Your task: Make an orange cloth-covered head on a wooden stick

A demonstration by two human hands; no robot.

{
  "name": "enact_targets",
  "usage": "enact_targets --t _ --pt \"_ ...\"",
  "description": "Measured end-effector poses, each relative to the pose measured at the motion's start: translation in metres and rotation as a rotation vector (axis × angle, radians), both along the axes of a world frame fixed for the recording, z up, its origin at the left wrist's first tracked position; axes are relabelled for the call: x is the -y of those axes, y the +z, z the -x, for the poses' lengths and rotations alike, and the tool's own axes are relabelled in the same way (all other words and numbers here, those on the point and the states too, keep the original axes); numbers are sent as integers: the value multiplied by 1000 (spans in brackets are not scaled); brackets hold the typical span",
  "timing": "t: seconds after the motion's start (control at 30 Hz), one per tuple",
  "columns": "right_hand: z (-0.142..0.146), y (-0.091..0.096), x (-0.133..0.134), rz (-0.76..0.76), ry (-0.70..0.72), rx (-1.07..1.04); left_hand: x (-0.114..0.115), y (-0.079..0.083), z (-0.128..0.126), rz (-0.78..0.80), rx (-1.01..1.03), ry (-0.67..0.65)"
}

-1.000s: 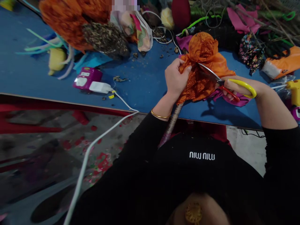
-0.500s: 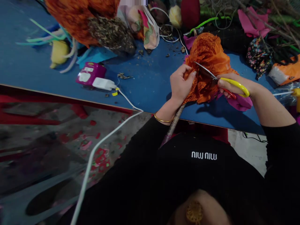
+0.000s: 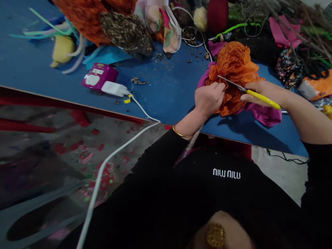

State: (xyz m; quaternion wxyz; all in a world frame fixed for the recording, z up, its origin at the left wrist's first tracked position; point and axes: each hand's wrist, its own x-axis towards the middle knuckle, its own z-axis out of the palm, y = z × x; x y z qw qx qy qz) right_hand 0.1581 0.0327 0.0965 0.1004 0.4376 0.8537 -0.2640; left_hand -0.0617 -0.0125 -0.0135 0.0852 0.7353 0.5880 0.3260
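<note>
A bundle of crinkled orange fabric (image 3: 234, 64) lies near the table's front edge, with magenta cloth (image 3: 268, 114) showing beneath it. My left hand (image 3: 209, 98) is closed on the left side of the orange fabric, its fingertips partly hidden in the folds. In my right hand (image 3: 264, 90) is a pair of scissors (image 3: 263, 99) with a yellow handle. Their blades point left across the fabric, the tips close above my left fingers. A wrapped stick (image 3: 193, 140) runs from under my left wrist toward my lap.
On the blue table (image 3: 171, 93) sit a purple power socket (image 3: 100, 76) with a white plug, its white cable (image 3: 111, 155) hanging over the edge. Behind are a bag of dried brown bits (image 3: 127, 34), a yellow pouch (image 3: 63, 50), twigs and a floral bundle (image 3: 288, 67).
My left hand has turned over and curled its fingers tighter into the orange fabric. The scissors have rolled in my right hand, so the red handle loop no longer shows. The view has shifted slightly.
</note>
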Motion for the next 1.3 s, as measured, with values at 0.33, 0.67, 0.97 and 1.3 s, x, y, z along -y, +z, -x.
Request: enact_targets --t 0.33,0.67,0.97,1.3 --pt "6 2 3 -55 -64 46 -1 -8 1 -193 -182 -35" --pt "-8 -32 0 -141 -78 -70 2 -1 0 -59 -134 -12" --pt "-20 -40 -3 149 -131 -306 2 -2 0 69 173 148" --pt "-30 -28 -1 386 -135 -377 -3 -3 2 85 444 110"
